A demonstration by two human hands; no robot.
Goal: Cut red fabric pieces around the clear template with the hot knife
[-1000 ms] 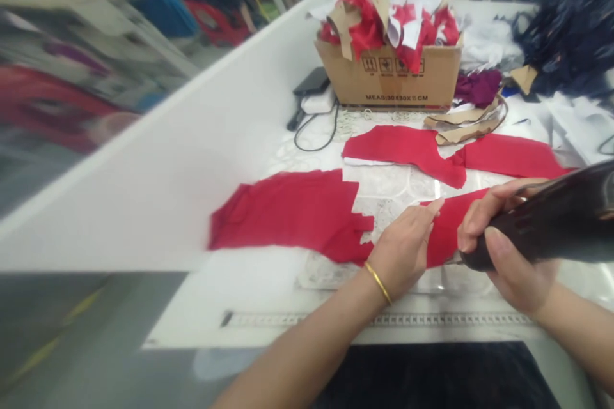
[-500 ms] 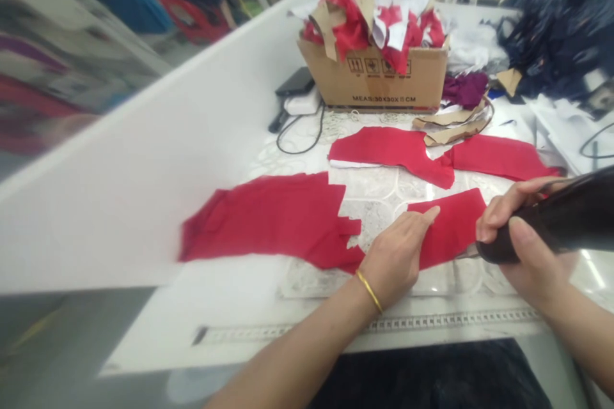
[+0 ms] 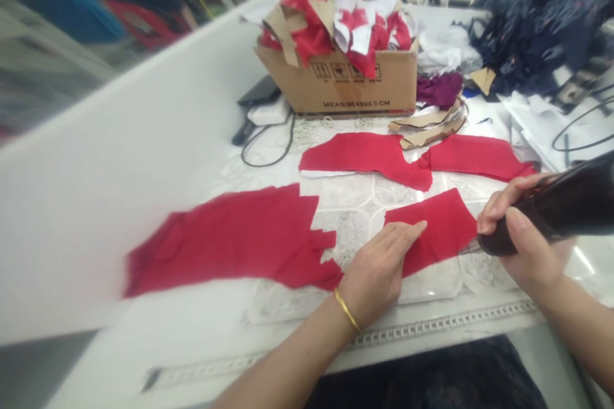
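My left hand (image 3: 378, 268) lies flat with fingers stretched out, pressing down the left edge of a small red fabric piece (image 3: 439, 225) on the white table (image 3: 201, 332). My right hand (image 3: 522, 236) is wrapped round the dark handle of large scissors (image 3: 561, 208), whose tip meets the right edge of that piece. A large red fabric piece with a notched edge (image 3: 240, 239) lies to the left of my left hand. Another long red piece (image 3: 384, 153) lies further back.
A cardboard box (image 3: 350, 80) stuffed with red, white and brown scraps stands at the back. Beside it are a dark device with a cable (image 3: 261, 92), brown paper strips (image 3: 426, 128) and purple cloth. Dark fabric (image 3: 532, 25) is piled at back right. A ruler strip (image 3: 432, 326) runs along the near edge.
The view has swung, shifting everything left in frame. The small red piece now shows fully apart from the large one; my right hand with the scissors sits at its right edge.
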